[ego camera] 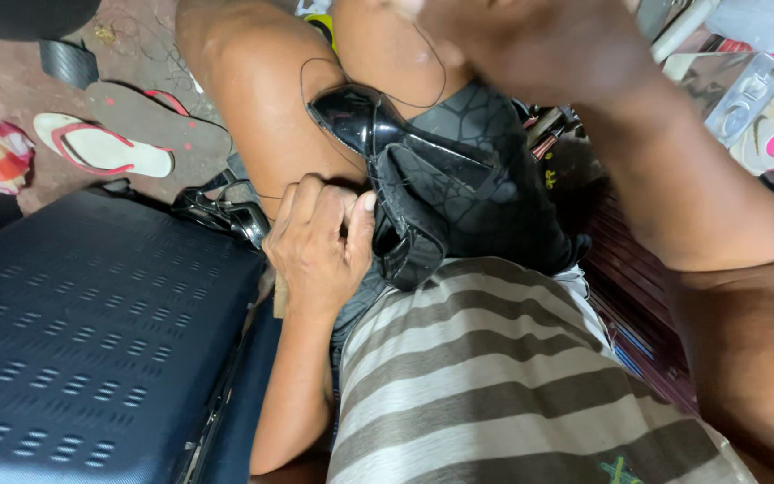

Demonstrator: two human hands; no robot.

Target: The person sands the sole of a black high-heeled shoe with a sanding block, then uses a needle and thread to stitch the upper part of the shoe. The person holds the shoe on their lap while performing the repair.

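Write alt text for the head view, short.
A person's left hand grips a glossy black shoe wedged between their knees, while the right hand, raised and blurred, pulls a thin thread. A dark blue perforated case sits at left.

The person wears a shirt (494,376) of broad horizontal stripes, pale grey-white alternating with dull brown, with a small green and blue mark near the hem, below the right hand (530,40). Both forearms are bare, no sleeves, watch or rings showing. Above the left hand (320,246), 2 bare knees show, with dark patterned shorts (485,134) covering the thighs.
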